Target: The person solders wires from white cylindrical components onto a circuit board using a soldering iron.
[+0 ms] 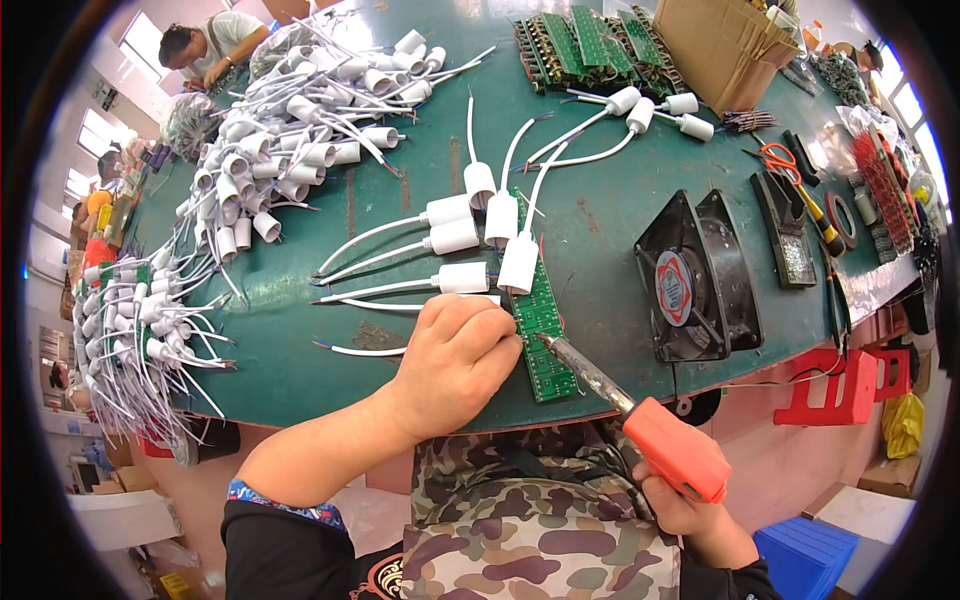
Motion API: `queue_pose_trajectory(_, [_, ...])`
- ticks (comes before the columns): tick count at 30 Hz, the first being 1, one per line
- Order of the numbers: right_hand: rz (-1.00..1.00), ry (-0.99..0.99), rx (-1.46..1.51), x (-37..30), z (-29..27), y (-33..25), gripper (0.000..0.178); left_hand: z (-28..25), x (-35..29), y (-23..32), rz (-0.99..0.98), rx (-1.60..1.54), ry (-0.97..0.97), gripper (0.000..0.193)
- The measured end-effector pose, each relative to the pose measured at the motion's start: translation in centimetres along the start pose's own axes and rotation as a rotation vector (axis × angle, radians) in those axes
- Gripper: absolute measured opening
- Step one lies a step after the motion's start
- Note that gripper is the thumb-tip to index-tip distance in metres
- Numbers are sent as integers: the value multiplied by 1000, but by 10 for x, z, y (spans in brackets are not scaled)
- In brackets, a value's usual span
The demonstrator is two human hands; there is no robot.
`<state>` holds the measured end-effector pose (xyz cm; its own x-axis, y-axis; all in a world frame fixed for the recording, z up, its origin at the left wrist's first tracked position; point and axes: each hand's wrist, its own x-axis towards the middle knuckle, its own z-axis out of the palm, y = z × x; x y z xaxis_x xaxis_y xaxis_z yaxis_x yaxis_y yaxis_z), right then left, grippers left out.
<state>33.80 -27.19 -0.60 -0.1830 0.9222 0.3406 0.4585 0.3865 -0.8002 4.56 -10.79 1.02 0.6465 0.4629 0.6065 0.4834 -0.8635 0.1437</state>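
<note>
My right hand (680, 505) grips the red-orange handle of a soldering iron (680, 450). Its metal tip touches or hovers just above a narrow green circuit board (548, 325) near the table's front edge. Fingers of my left hand (455, 365) are pinched together at the board's left edge; what they hold is hidden. A white wire (365, 350) runs under that hand. White lamp sockets with wire tails, such as one socket (463, 277), lie in a row along the board's left side. Another socket (519, 262) lies across its upper part.
Heaps of white sockets (300, 150) cover the left side. A black fan (690, 280) stands right of the board. Beyond are orange scissors (780, 160), a black holder (785, 230), stacked boards (590, 50) and a cardboard box (725, 50). Another person (215, 45) works at far left.
</note>
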Motion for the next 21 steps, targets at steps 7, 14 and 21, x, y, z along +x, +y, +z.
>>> queue_pose_trajectory(7, [-94,-4,114,2,3,9,52,-2,-1,0,-5,-13,-3,26])
queue_pose_trajectory(14, [-114,-8,108,0,4,11,57,0,-4,-3,12,-21,-3,23])
queue_pose_trajectory(21, [107,129,237,7,16,-4,21,-2,-1,-1,31,19,-32,22])
